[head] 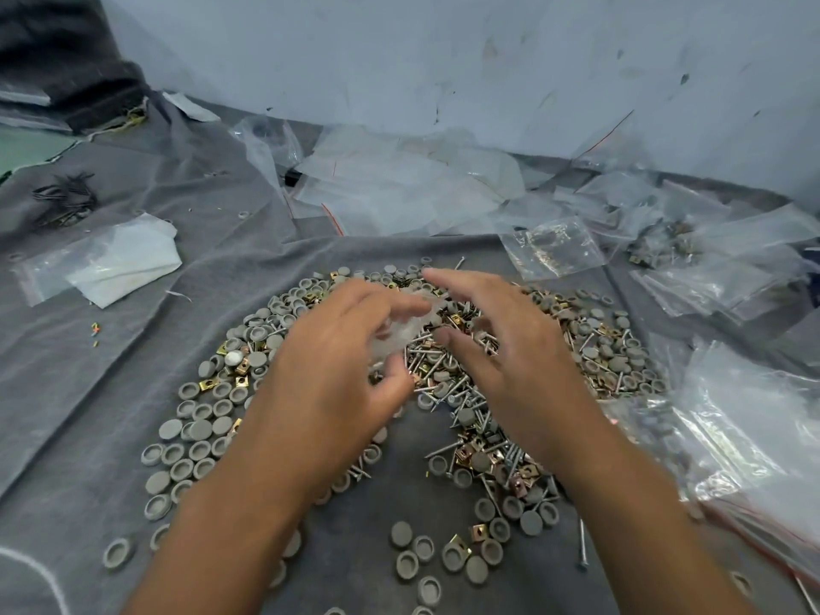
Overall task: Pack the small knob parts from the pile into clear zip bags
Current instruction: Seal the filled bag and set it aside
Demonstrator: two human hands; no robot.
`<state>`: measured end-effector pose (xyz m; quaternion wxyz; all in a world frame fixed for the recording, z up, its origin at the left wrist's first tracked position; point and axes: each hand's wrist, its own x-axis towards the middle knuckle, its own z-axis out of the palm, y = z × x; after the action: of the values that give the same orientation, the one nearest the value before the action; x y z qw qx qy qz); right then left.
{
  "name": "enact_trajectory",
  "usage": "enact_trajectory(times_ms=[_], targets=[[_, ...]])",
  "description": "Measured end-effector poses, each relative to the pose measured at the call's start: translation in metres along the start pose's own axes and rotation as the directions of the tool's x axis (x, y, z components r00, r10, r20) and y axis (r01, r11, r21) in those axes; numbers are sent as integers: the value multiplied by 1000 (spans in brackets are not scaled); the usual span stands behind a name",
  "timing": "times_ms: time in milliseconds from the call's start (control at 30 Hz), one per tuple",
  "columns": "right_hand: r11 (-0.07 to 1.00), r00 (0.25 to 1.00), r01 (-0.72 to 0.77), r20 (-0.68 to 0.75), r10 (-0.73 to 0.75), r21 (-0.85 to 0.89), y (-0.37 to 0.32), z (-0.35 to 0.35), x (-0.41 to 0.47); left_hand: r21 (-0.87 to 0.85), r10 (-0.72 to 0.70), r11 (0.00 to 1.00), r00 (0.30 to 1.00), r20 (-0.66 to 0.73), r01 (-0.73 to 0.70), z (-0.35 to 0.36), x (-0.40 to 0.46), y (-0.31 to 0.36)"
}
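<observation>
Head view: a person's two bare hands work over a heap of small hardware on a grey cloth (88,415).
Pile: the pile of grey knob caps (195,441), mixed with silver screws (448,379) and brass square clips (519,477), spreads across the middle of the cloth, under and around both hands.
Left hand: the left hand (337,361) pinches a small clear zip bag (401,335), blurred, held just above the pile's centre.
Right hand: the right hand (501,344) is released, fingers spread and lightly bent, holding nothing that I can make out; its fingertips sit near the bag's mouth.
Done so far: filled clear bags (665,250) lie at the far right, dark parts showing inside, and more bags (754,441) are heaped at the near right, their contents hard to read.
Supplies: a loose heap of empty zip bags (399,184) lies beyond the pile, well apart from the hands.
Left to do: judging by the many parts loose on the cloth, most of the packing remains; the bag in hand looks barely filled, if at all.
</observation>
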<state>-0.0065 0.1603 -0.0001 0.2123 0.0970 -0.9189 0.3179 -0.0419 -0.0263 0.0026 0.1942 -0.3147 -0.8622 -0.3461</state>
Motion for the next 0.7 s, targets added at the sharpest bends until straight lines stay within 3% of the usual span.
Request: enact_trajectory(times_ms=[67,167,233,300,367,433,533,600,700], targets=[[993,993,22,-119,-9,112,-5,-1,3,-105,40,993,990,-135,-55,-3,0,4],[927,981,-5,-179,78,375,-11,-9,5,-446,-151,894,967,-204,46,-5,1,8],[823,982,-32,-133,130,567,-13,-14,3,-710,-340,679,937,-77,187,-5,3,8],[776,978,-47,-129,164,629,-13,-15,-1,-814,-450,484,889,83,321,-5,6,5],[748,963,-95,-128,235,657,-11,-12,-6,-811,-498,432,854,149,394,-4,7,2],[758,951,-146,-120,284,636,-10,-8,-10,-756,-509,528,857,84,388,-3,6,2],[805,941,-195,-124,314,560,-8,-3,-13,-468,-381,843,907,-177,263,-1,2,3],[815,937,-201,-136,321,544,-7,-3,-12,-419,-327,883,918,-226,211,1,0,5],[787,932,-195,-140,335,586,-9,-3,-11,-537,-344,819,922,-179,201,2,1,7]])
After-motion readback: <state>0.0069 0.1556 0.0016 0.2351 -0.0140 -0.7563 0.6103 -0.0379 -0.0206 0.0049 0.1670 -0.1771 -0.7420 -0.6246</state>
